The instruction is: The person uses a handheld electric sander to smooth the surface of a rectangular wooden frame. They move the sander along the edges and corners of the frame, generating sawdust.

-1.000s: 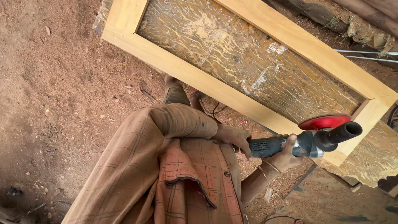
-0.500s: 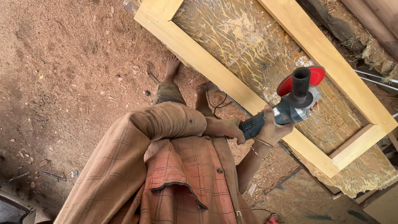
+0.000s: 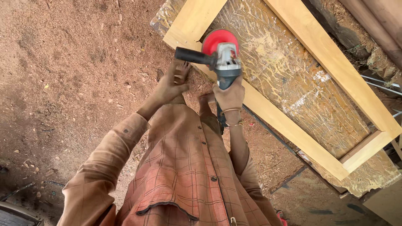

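Since the earlier frame we swung the angle grinder (image 3: pixel 222 58) to upper centre, red disc on the pale wooden frame (image 3: pixel 268 113). Right hand (image 3: pixel 228 94) gripped its body; left hand (image 3: pixel 167 86) hung open below the side handle. Sawdust floor (image 3: pixel 63 83) lay left.

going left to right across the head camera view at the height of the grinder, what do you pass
Sawdust-covered ground → left hand → black side handle → red sanding disc → glue-streaked board → pale wooden frame
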